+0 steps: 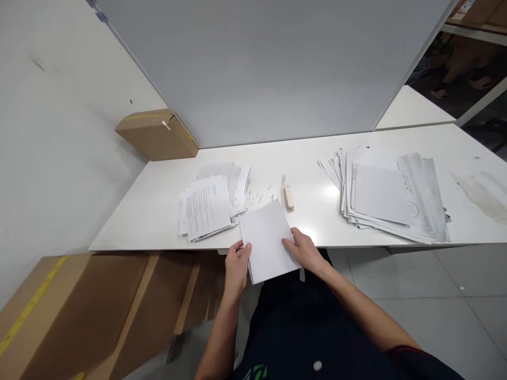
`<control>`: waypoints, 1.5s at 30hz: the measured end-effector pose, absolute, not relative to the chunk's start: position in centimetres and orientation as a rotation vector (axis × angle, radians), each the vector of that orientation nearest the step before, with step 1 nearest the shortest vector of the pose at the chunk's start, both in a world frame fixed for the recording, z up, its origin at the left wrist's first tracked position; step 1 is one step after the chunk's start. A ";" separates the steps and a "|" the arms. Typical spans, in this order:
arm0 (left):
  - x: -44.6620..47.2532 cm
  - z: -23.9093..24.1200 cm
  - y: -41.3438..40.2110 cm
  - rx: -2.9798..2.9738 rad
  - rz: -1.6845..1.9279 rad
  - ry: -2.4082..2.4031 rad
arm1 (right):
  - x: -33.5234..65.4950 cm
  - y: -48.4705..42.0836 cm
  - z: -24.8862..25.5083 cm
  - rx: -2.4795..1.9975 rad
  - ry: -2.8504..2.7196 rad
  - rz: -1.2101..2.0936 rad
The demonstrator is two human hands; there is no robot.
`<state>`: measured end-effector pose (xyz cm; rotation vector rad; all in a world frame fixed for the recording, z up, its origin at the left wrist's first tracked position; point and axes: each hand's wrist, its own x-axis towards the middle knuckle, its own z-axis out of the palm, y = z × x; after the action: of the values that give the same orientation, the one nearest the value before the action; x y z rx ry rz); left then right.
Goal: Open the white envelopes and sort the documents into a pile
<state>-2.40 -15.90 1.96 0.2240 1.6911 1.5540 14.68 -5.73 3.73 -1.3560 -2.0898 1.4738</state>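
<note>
Between my two hands is a small stack of white paper sheets (269, 240), blank on top, tilted over the table's front edge. My left hand (236, 266) grips its left side, thumb on top. On the right side my right hand (303, 249) is closed on the same stack, its thumb lying over the paper. Just beyond the stack a cream stapler (289, 198) lies on the white table (309, 158). To the left sits a loose pile of printed sheets (208, 208). A larger, uneven pile of papers (380, 192) is at the right.
A cardboard box (158, 137) stands at the back left against the wall. Larger cardboard boxes (79, 306) are on the floor at the left, below the table. A grey panel (277, 68) rises behind the table. Torn paper bits (259, 196) lie near the stapler.
</note>
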 end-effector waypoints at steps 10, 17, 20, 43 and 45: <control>-2.3 5.9 -16.1 0.815 1.569 1.695 | 16.4 -3.8 6.6 -1.061 -1.754 1.664; -1.9 7.6 -13.2 1.168 1.739 1.593 | 17.1 -2.6 9.8 -0.743 -1.510 1.696; -1.1 7.9 -11.8 1.217 1.756 1.536 | 17.1 -2.3 9.8 -0.792 -1.637 1.496; -0.5 6.7 -10.1 1.018 1.735 1.605 | 16.6 -1.2 6.6 -0.931 -1.715 1.521; -0.8 6.4 -10.1 0.990 1.724 1.631 | 16.9 -1.0 6.8 -0.913 -1.824 1.485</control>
<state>-0.75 -10.15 6.40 0.9904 1.6313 1.7238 16.88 -1.04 6.82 -0.9131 -1.8241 1.4855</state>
